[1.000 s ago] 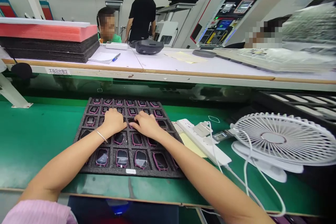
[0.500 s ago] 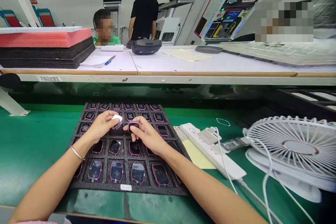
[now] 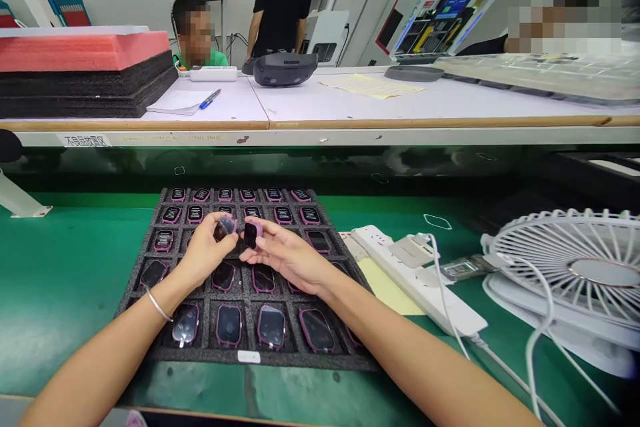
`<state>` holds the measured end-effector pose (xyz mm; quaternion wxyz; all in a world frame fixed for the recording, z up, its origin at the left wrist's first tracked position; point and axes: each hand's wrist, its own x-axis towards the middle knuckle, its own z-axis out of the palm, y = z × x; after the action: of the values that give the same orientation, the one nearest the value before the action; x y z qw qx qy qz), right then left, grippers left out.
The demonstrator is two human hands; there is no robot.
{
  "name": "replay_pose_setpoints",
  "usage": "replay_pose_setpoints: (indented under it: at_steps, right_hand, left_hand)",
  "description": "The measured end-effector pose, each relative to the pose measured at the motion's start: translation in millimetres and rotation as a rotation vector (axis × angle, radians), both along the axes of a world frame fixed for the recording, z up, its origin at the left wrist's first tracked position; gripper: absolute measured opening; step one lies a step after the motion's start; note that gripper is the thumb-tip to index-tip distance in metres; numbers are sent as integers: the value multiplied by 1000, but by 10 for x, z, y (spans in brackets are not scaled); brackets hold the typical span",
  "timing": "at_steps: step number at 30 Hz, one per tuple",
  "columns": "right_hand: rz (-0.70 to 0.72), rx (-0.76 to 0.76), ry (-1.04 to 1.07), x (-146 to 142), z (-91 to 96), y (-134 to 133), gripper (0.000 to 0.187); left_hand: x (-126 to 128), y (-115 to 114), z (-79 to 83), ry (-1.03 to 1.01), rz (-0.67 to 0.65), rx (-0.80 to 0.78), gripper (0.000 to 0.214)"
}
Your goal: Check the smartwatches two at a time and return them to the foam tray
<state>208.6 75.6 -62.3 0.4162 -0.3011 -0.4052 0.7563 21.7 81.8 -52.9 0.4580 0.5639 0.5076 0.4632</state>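
Over the middle of a dark grey foam tray (image 3: 200, 352), my left hand (image 3: 207, 247) is closed on a smartwatch (image 3: 225, 227) without a strap, its glossy face showing a reflection. Close beside it, my right hand (image 3: 287, 250) pinches a second smartwatch (image 3: 251, 234), which has a purple case and a black screen and is tilted towards the left. Rows of similar purple-rimmed watches lie in the tray's compartments, such as the front watch (image 3: 271, 327). The far rows have white text on their screens. My hands and forearms cover some compartments.
A white power strip (image 3: 420, 280) with cables and a white fan (image 3: 575, 273) stand to the right. Behind runs a raised white shelf (image 3: 350, 107) bearing foam sheets (image 3: 80, 73) and a dark device (image 3: 285, 70). Several people are beyond it.
The left watch has turned, so its bright white glare has become a darker reflection. The right watch has been tilted more upright. The whole view has shifted slightly.
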Motion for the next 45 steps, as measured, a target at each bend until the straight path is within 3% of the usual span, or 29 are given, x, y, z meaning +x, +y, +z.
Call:
replay_pose_setpoints:
  at_steps: [5,8,12,16,18,20,22,26,29,33,38,42,45]
  right_hand:
    - [-61,21,-68,24,-37,-10,49]
    - [-88,48,-129,23,44,78,54]
    - [-204,12,-298,-9,336,647,58]
    - [-356,-37,-440,-30,661,1372,20]
    - [-380,-29,-443,-57,751,1495,12]
    - [-364,-11,-435,-99,763,1382,13]
    - [-320,11,-401,-130,698,1079,14]
    - [-187,36,-200,-77,434,351,34]
    - [-147,-6,-106,12,230,64,40]
    - [-186,-54,-60,53,43,47,42]
    - [-176,-54,-57,6,-32,7,57]
    - [-173,-60,-114,68,76,113,90]
    - [-269,-45,-181,217,296,512,105]
  left_hand:
    - [40,8,-5,110,0,83,36]
    - [78,-10,-25,156,-24,120,36]
    - [108,-31,-55,216,-59,128,36]
    - [102,-28,-57,255,-54,120,35]
    - [91,-24,-52,261,-36,124,34]
    - [80,-23,-46,247,-4,130,33]
    - [73,-24,-37,214,33,137,32]
    - [74,-33,-22,171,71,175,32]
    - [87,-37,-32,173,49,190,34]
    - [97,-29,-74,196,35,209,37]
    - [84,-13,-85,265,35,226,40]
    - [88,-14,-58,297,38,245,44]
    - [95,-20,-40,310,42,235,45]
